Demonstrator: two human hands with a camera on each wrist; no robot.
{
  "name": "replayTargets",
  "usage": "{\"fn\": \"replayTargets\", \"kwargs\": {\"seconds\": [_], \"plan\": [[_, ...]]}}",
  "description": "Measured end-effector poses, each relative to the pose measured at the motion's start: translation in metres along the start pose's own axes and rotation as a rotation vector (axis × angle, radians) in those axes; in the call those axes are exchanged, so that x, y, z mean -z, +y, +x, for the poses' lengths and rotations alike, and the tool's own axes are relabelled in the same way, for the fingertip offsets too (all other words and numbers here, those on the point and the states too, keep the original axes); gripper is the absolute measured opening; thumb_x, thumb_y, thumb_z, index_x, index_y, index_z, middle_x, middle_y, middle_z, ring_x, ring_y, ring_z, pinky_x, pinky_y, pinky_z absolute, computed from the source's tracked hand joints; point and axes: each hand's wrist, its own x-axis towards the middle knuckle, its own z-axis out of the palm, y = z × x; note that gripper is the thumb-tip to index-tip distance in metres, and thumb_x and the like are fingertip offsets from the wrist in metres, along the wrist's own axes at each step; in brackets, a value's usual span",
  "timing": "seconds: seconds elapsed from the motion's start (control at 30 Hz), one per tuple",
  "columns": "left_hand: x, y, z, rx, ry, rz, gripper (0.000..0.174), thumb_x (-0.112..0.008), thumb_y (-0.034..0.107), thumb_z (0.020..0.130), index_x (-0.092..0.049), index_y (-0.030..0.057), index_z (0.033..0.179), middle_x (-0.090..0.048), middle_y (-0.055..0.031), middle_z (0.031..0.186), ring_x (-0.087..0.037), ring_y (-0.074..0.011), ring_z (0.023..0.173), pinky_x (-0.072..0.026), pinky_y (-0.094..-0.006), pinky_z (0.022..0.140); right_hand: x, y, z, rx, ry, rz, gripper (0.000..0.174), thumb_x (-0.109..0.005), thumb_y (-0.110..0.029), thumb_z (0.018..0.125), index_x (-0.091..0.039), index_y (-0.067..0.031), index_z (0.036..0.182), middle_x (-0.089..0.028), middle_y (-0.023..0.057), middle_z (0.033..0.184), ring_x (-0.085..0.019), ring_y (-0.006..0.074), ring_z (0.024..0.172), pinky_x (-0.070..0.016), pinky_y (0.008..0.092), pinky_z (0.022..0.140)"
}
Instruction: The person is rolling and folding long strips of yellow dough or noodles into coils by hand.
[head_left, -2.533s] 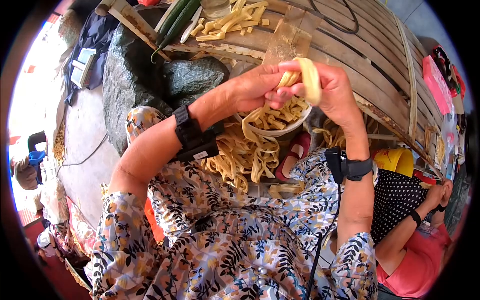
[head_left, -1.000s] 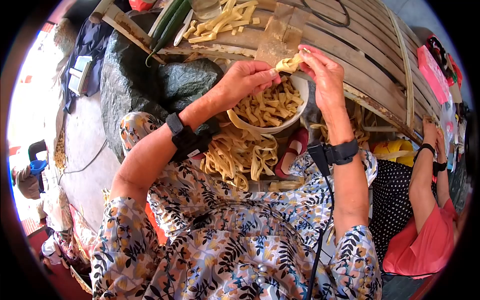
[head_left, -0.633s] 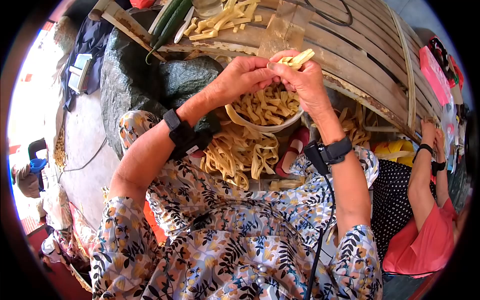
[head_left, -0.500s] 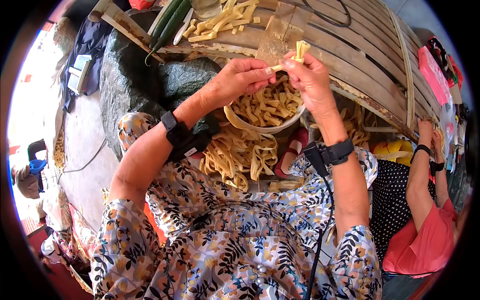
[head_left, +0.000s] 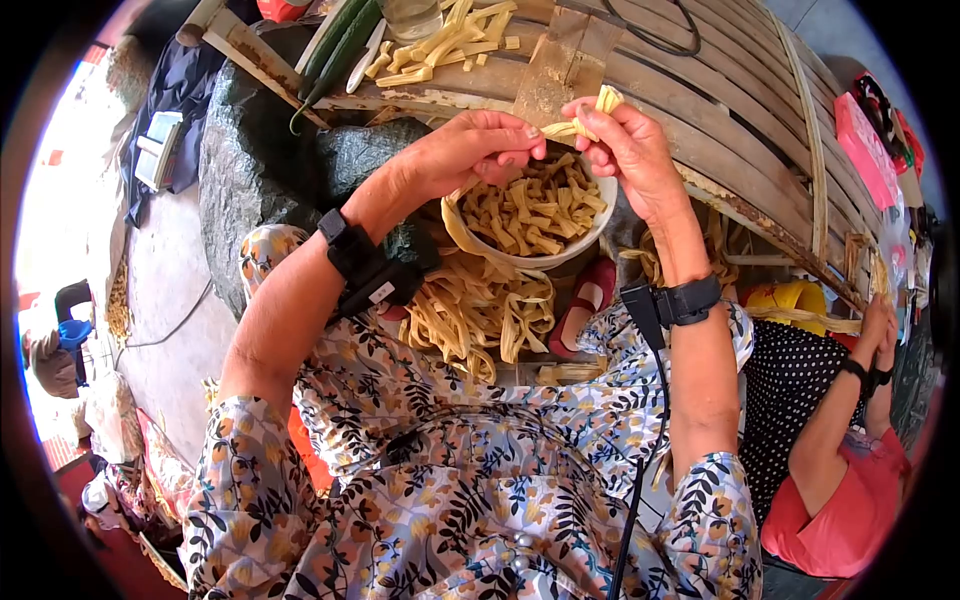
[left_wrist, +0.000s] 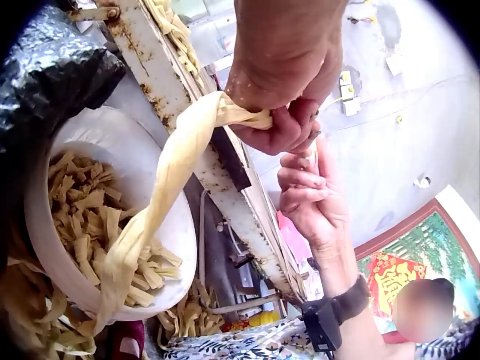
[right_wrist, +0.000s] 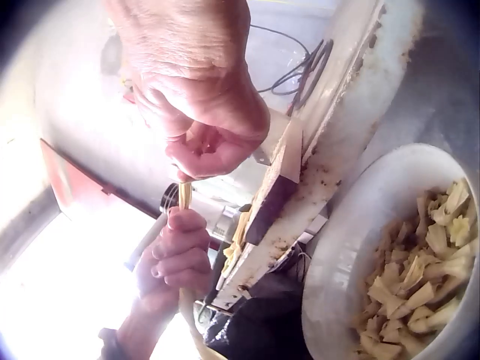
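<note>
Over the white tub [head_left: 545,263], both hands hold one long, pale yellow, pliable strip that looks like tofu skin [head_left: 562,130]. My right hand [head_left: 636,150] pinches its bunched, knotted end, which sticks up above the fingers. Slightly apart from it, my left hand [head_left: 478,155] grips the strip. In the left wrist view, the strip's long tail [left_wrist: 176,161] hangs from the left hand across the tub's rim. The right wrist view shows a short taut length [right_wrist: 184,195] between the two hands. Short knotted pieces [head_left: 545,205] lie inside the tub.
A heap of long strips [head_left: 475,310] lies below the tub. Beyond stands a slatted bench [head_left: 730,120] with a rusty edge, bearing more pieces [head_left: 455,45] and cucumbers [head_left: 340,50]. Dark plastic sheeting [head_left: 250,150] is at left. Another person [head_left: 840,480] sits at right.
The loose loop around the right fingers has become a tight, bunched knot. The hands have drawn apart, the left turning over slightly. The other person's hands have moved lower.
</note>
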Motion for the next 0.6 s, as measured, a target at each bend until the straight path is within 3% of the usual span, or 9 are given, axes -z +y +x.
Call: {"fn": "replayTargets", "kwargs": {"seconds": [0.17, 0.37, 0.5, 0.6], "plan": [[0.003, 0.003, 0.005, 0.009, 0.023, 0.054, 0.021, -0.046, 0.019, 0.091, -0.055, 0.0016, 0.085, -0.038, 0.0074, 0.058, -0.026, 0.0002, 0.046, -0.0201, -0.0144, 0.041, 0.006, 0.006, 0.007, 0.052, -0.035, 0.112, 0.016, -0.065, -0.009, 0.077, -0.060, -0.0019, 0.091, -0.057, 0.0031, 0.069, -0.045, 0.0032, 0.051, -0.0337, 0.0151, 0.043], [0.005, 0.008, 0.007, 0.001, 0.004, 0.025, 0.022, -0.047, 0.021, 0.091, -0.056, 0.0020, 0.084, -0.041, 0.0068, 0.059, -0.029, -0.0001, 0.048, -0.0221, -0.0144, 0.042, 0.007, 0.001, 0.009, 0.013, 0.034, 0.165, 0.016, -0.065, -0.008, 0.077, -0.060, 0.0000, 0.089, -0.057, 0.0038, 0.068, -0.045, 0.0036, 0.051, -0.0337, 0.0151, 0.044], [0.008, 0.021, 0.014, -0.103, 0.169, 0.495, 0.022, -0.048, 0.021, 0.090, -0.058, 0.0030, 0.083, -0.045, 0.0059, 0.062, -0.036, -0.0021, 0.052, -0.0297, -0.0160, 0.047, 0.014, -0.003, 0.019, 0.073, 0.098, 0.120, 0.015, -0.065, -0.010, 0.078, -0.060, -0.0005, 0.088, -0.058, 0.0051, 0.069, -0.047, 0.0046, 0.053, -0.0368, 0.0163, 0.045], [0.018, 0.036, 0.032, -0.207, 0.257, 0.659, 0.021, -0.048, 0.020, 0.089, -0.058, 0.0028, 0.082, -0.045, 0.0054, 0.062, -0.037, -0.0028, 0.052, -0.0307, -0.0163, 0.047, 0.020, -0.008, 0.034, 0.154, 0.194, 0.137, 0.014, -0.064, -0.010, 0.078, -0.060, -0.0007, 0.088, -0.058, 0.0053, 0.070, -0.049, 0.0058, 0.054, -0.0402, 0.0172, 0.046]]}}
